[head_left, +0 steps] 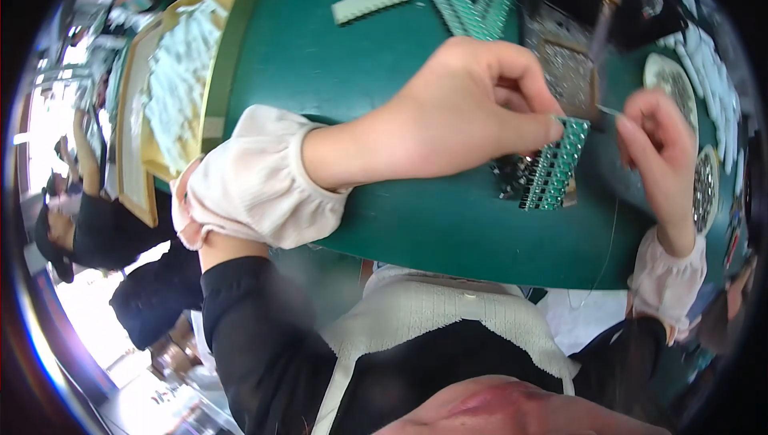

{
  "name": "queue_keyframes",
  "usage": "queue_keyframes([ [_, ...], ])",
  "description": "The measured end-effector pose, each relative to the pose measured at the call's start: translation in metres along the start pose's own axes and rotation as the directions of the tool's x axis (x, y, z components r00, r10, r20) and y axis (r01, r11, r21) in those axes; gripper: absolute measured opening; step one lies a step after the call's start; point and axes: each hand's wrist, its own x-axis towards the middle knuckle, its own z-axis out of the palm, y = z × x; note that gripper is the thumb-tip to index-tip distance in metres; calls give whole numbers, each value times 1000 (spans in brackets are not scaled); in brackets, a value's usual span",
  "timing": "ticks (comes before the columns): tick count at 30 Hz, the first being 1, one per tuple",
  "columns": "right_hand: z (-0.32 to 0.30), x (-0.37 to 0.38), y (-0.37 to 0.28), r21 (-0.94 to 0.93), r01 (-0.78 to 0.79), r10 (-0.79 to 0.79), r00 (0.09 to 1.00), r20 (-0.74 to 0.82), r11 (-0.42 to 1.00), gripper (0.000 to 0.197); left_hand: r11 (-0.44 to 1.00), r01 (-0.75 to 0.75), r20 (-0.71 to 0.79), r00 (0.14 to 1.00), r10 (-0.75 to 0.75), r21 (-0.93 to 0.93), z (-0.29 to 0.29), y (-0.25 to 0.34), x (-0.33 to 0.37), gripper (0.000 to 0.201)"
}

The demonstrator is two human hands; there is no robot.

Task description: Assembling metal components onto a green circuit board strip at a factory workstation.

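Observation:
My left hand (456, 107) reaches across the green tabletop, thumb and fingers pinched on the upper end of a green circuit board panel (560, 167). The panel carries rows of small shiny metal parts and dark parts, and it is tilted. To its right, my right hand (660, 147) is closed in a pinch on a thin silvery wire (606, 109), whose short tip points toward the panel. A fine strand hangs below that hand toward the table's near edge. Small dark parts (509, 179) show just left of the panel, partly hidden by it.
Several green board panels (472, 13) and a pale panel (372, 3) lie at the back. A yellow box (240, 23) with white strips stands left. On the right are a small-parts tray (564, 75), two oval dishes (704, 187) and pale strips (712, 75). People sit far left.

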Motion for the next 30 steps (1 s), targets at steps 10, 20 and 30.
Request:
queue_keyframes([
  [10, 1, -27, 31, -50, 210, -196, 960, 201, 976, 12, 63, -333, 252, 812, 526, 941, -9, 15, -62, 14],
  [20, 0, -23, 30, -17, 183, -175, 959, 224, 983, 11, -138, 183, -92, 864, 495, 973, -68, -2, -45, 13],
  [30, 10, -27, 33, 60, 133, -143, 966, 216, 989, 11, -78, 109, -60, 881, 469, 991, -120, 1, -11, 26],
])
